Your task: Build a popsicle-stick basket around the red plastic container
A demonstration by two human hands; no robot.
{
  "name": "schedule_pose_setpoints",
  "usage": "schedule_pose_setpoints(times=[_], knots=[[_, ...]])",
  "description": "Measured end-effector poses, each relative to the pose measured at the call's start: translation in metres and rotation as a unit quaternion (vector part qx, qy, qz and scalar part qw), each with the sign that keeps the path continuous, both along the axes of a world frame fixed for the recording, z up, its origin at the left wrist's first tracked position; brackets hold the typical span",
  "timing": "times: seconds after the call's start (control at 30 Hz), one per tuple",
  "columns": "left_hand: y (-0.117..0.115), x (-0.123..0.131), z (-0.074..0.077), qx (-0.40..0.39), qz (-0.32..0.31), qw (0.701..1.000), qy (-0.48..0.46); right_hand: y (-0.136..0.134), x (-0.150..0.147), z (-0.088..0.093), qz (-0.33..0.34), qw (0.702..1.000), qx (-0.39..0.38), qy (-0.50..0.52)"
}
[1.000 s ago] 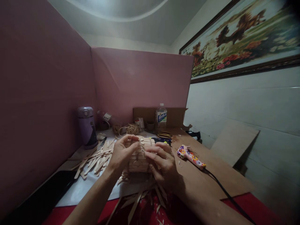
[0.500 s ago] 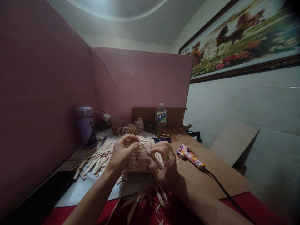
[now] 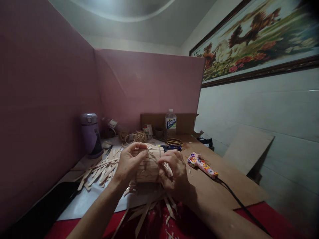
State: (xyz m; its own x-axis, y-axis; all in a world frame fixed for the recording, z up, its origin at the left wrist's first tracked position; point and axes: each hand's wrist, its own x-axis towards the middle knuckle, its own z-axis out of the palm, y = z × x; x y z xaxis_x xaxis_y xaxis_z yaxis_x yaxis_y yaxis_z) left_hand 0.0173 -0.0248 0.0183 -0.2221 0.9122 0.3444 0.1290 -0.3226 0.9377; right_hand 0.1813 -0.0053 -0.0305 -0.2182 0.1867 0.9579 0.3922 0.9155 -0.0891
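Note:
A rounded piece built of wooden craft sticks (image 3: pixel 147 174) lies on its side in front of me, with twine (image 3: pixel 152 154) running across it. On its left end, my left hand (image 3: pixel 129 162) pinches the twine between thumb and forefinger. My right hand (image 3: pixel 174 171) is at the right end, its fingers curled and pinched on the twine there. The right hand covers part of the stick piece's right end.
Loose craft sticks (image 3: pixel 104 169) lie to the left beside a purple flask (image 3: pixel 91 136). A flowered glue gun (image 3: pixel 201 165) with a black cord rests at right. Behind are a twine ball (image 3: pixel 139 136), scissors (image 3: pixel 174 142) and a plastic bottle (image 3: pixel 170 123). Stick offcuts (image 3: pixel 143 219) lie in front.
My right hand's fingers have drawn together and shifted slightly on the twine. The left hand keeps its pinch, and the stick piece stays in place.

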Motion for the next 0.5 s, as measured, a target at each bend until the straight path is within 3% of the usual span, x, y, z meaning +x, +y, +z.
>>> schedule_pose_setpoints(times=[0.2,0.5], knots=[[-0.0027,0.0034,0.0024,-0.004,0.000,1.000,-0.022,-0.0042,0.0011,0.0039,-0.030,0.999,-0.020,-0.025],[-0.0022,0.0030,0.0008,-0.002,-0.008,1.000,-0.028,-0.0053,0.0022,0.0045,-0.012,1.000,-0.012,-0.021]])
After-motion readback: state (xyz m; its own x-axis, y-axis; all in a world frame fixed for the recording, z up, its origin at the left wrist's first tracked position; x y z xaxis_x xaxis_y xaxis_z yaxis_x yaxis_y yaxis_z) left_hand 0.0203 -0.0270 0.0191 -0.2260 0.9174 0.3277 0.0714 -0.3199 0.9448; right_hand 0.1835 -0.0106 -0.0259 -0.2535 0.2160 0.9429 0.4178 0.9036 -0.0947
